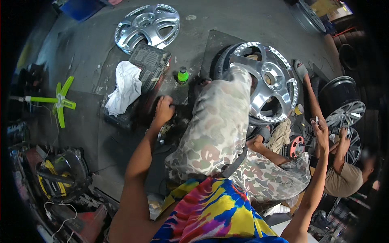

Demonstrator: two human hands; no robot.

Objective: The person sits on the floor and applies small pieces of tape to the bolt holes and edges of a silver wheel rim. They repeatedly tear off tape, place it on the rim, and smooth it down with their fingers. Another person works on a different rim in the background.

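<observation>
My left hand (164,109) is closed in a loose fist beside a dark tool case (148,60); whether anything is inside the fingers is hidden. A crumpled white cloth (125,87) drapes over that case. My right hand (320,133) is raised off to the right, with its fingers closed on a small whitish piece (317,120), too small to name. In front of my camouflage-clad legs (221,117) a polished silver wheel rim (265,79) with wide spokes leans over a dark tire. Neither hand touches the rim.
A green-labelled bottle (183,75) stands between case and rim. Another silver wheel face (148,25) lies beyond the case. A bright green stand (60,100) and yellow-black vacuum (60,174) are at left. Another person (344,178) sits at right by black-and-silver wheels (344,111).
</observation>
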